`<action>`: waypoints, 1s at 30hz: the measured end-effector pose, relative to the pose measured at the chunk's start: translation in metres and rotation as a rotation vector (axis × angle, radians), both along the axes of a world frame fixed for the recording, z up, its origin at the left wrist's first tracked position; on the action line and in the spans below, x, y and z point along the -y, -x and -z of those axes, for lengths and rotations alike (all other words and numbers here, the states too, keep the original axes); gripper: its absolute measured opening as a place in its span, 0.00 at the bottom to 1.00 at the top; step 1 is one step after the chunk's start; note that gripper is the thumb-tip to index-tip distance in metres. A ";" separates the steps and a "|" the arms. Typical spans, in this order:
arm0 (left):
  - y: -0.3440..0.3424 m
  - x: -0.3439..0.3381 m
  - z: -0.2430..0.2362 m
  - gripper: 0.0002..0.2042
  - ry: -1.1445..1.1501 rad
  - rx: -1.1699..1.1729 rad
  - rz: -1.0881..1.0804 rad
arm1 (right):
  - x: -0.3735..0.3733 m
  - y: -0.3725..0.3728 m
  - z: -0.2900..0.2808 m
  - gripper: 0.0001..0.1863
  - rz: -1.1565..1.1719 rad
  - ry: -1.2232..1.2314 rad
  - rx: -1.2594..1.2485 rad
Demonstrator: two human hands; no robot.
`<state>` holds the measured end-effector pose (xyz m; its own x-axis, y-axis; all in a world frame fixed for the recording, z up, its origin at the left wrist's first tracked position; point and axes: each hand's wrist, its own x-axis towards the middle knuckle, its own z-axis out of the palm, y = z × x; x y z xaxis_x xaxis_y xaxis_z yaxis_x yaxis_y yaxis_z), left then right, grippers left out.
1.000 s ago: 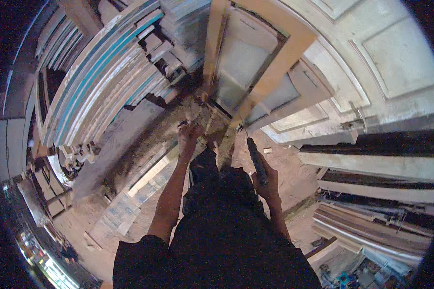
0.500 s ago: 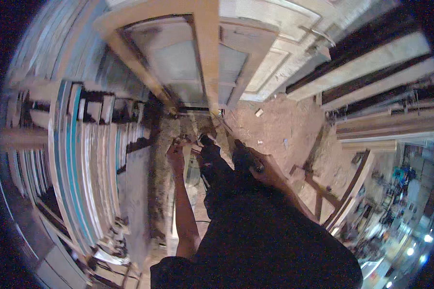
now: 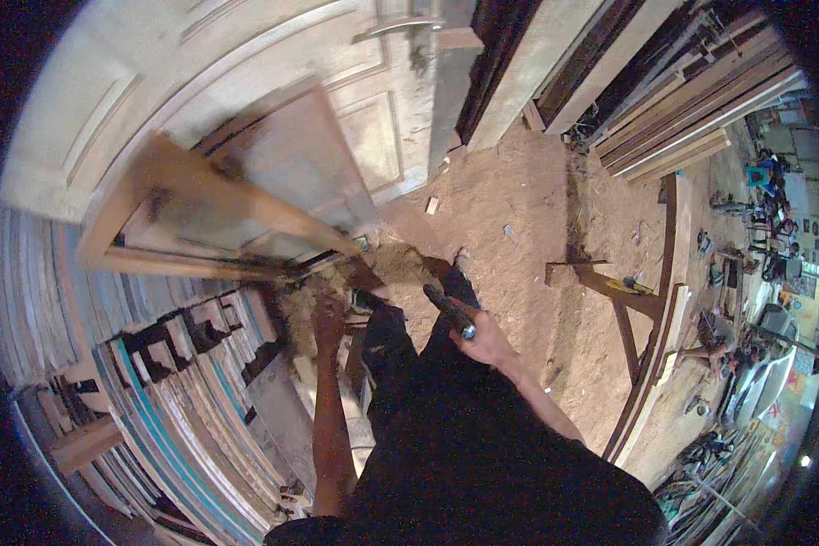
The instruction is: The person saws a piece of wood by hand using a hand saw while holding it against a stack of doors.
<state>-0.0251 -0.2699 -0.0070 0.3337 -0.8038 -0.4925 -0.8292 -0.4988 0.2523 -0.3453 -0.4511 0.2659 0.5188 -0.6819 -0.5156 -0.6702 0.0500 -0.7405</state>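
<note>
My right hand [image 3: 482, 337] is wrapped around a dark, elongated tool [image 3: 441, 300], pointed forward over my right leg. My left hand [image 3: 326, 317] is curled near the foot of a wooden-framed panel door [image 3: 246, 205]; what its fingers hold, if anything, is too blurred to make out. That door, an orange-brown frame with pale panels, leans at the upper left against other doors, among them a cream panel door [image 3: 370, 136] with a lever handle. My dark-trousered legs are below my hands on the dusty floor.
Stacked boards with teal edges [image 3: 164, 400] fill the lower left. Tall beams [image 3: 510, 73] and piled planks [image 3: 664, 118] stand at the upper right. A timber trestle [image 3: 642, 300] lies along my right side. Tools and clutter [image 3: 764, 209] cover the far right. Small offcuts lie on the floor [image 3: 491, 200].
My view has swung round to the right, so the doors have moved to the upper left and the trestle shows more. The tool remains in my right hand.
</note>
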 end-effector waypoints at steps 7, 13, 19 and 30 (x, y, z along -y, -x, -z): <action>0.121 0.101 0.027 0.17 0.346 -0.392 -0.171 | 0.079 0.105 0.118 0.33 0.030 0.053 -0.137; 0.221 0.186 0.109 0.16 -0.116 -0.471 0.036 | 0.162 0.159 0.233 0.33 0.042 -0.034 -0.229; 0.245 0.207 0.360 0.14 0.012 -0.038 0.612 | 0.212 0.185 0.314 0.35 0.187 -0.036 -0.068; 0.201 0.348 0.623 0.25 -0.060 -0.126 0.308 | 0.232 0.224 0.397 0.33 0.492 -0.308 -0.094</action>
